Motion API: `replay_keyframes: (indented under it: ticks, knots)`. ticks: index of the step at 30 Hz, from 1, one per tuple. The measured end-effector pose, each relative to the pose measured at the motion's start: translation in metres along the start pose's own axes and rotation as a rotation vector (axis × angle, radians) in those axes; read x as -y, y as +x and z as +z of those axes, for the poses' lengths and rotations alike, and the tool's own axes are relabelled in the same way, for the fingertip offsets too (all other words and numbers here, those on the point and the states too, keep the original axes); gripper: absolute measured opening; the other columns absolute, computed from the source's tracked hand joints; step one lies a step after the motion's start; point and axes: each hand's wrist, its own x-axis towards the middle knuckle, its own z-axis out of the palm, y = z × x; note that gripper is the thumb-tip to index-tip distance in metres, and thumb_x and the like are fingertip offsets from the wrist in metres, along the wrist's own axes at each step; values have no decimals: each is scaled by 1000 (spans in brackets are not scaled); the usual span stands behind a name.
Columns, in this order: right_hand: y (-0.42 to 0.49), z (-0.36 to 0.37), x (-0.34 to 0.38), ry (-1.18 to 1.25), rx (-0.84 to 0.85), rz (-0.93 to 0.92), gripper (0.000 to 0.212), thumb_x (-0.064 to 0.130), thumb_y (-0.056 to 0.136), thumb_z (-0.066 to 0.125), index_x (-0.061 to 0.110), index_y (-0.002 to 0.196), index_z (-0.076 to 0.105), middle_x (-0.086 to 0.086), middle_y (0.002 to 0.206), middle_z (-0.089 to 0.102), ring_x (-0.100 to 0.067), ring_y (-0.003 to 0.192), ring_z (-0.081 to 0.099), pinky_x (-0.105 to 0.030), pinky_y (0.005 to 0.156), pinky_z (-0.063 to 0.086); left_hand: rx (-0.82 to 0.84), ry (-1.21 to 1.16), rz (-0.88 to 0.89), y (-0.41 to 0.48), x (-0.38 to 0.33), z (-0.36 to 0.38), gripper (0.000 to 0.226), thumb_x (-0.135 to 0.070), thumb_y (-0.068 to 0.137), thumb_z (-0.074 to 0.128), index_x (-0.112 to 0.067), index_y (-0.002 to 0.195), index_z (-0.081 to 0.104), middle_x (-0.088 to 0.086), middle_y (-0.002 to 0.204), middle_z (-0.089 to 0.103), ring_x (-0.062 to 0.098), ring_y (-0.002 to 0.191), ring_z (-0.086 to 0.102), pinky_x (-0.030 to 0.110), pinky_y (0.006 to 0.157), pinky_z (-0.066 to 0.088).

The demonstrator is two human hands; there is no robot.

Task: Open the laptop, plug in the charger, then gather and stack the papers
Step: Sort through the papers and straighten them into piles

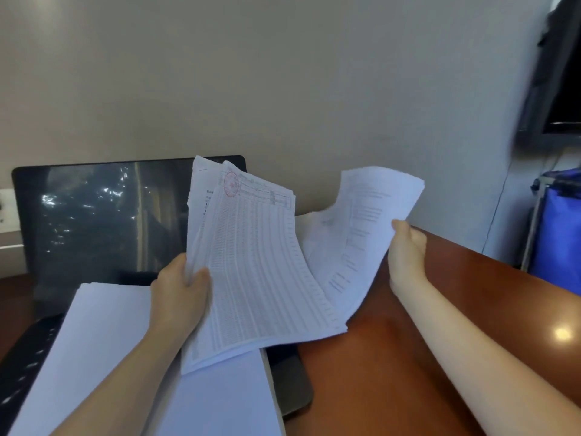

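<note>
The black laptop (94, 215) stands open on the desk with a dark, reflective screen. A thick stack of white paper (103, 341) lies over its keyboard. My left hand (180, 294) grips a sheaf of printed table sheets (257, 262) with a red stamp near the top, held up above the stack. My right hand (405, 250) holds a second bundle of printed pages (364, 228) by its right edge; the bundle curves upward and its lower part tucks behind the left sheaf. No charger or cable plug is visible.
The brown wooden desk (440, 325) runs to the right with a bright light reflection. A wall socket plate (6, 209) sits at the far left. A dark wall-mounted screen (553, 89) and a blue bin in a metal frame (556, 231) stand at the right.
</note>
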Motion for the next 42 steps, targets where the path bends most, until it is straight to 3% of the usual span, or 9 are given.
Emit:
replay_keyframes:
  ticks: [4, 8, 15, 18, 21, 24, 27, 34, 42]
  knots:
    - [-5, -38, -9, -371, 104, 7, 37, 24, 97, 41, 14, 66, 60, -5, 71, 65, -21, 66, 65, -36, 69, 55, 41, -62, -10, -2, -7, 1, 5, -8, 92, 54, -10, 95, 58, -8, 80, 57, 12, 74, 54, 17, 59, 38]
    - [-5, -53, -1, -728, 20, -198, 52, 30, 101, 36, -4, 71, 62, -6, 60, 61, -17, 61, 56, -31, 63, 36, 141, -130, -25, -12, -15, 7, 10, -8, 92, 55, -14, 97, 60, -4, 87, 63, 13, 78, 60, 20, 62, 43]
    - [-10, -71, 7, -239, -141, -200, 48, 29, 102, 37, 0, 67, 52, -6, 66, 58, -16, 62, 52, -25, 58, 37, 227, -75, 1, -20, -28, 19, 9, -7, 91, 55, -12, 93, 63, -4, 84, 65, 13, 76, 62, 24, 59, 44]
    - [-8, -85, 1, -276, -208, -164, 49, 26, 99, 43, -8, 64, 47, -16, 59, 49, -21, 58, 43, -28, 60, 33, 245, -31, 1, -17, -33, 25, 9, -9, 91, 55, -11, 94, 63, -3, 83, 65, 16, 76, 62, 25, 59, 44]
    - [-6, -93, -7, -380, -160, -33, 32, 13, 90, 50, 1, 61, 49, -6, 55, 41, -17, 57, 36, -29, 60, 31, 266, -12, 37, -18, -46, 38, 8, -10, 91, 54, -13, 95, 61, -4, 83, 63, 14, 76, 60, 23, 58, 42]
    - [-8, -93, -13, -463, 34, 113, 12, 10, 82, 55, 6, 80, 66, -5, 70, 65, -21, 73, 62, -31, 70, 51, 281, 10, 87, -21, -58, 56, 9, -7, 90, 53, -11, 91, 61, -3, 81, 62, 9, 72, 57, 21, 56, 40]
    - [-10, -93, -12, -599, 109, 184, 19, 6, 87, 52, -3, 93, 68, -11, 88, 67, -27, 85, 63, -25, 67, 44, 304, 37, 122, -23, -62, 71, 9, -6, 90, 53, -6, 89, 61, -1, 78, 62, 7, 70, 56, 19, 54, 37]
    - [5, -99, -4, -68, -311, 110, 15, 9, 97, 48, 6, 99, 62, 3, 79, 58, -18, 81, 55, -26, 72, 41, 220, -131, 59, -24, -59, 75, 11, -8, 92, 52, -16, 95, 59, -8, 83, 60, 4, 74, 56, 19, 56, 39]
    - [8, -103, -7, 389, -497, 249, 18, 10, 95, 52, 17, 109, 62, 5, 95, 63, -14, 88, 61, -35, 90, 52, 128, -191, -65, -15, -52, 64, 7, -10, 92, 53, -13, 96, 58, 4, 93, 62, 25, 84, 59, 33, 71, 46]
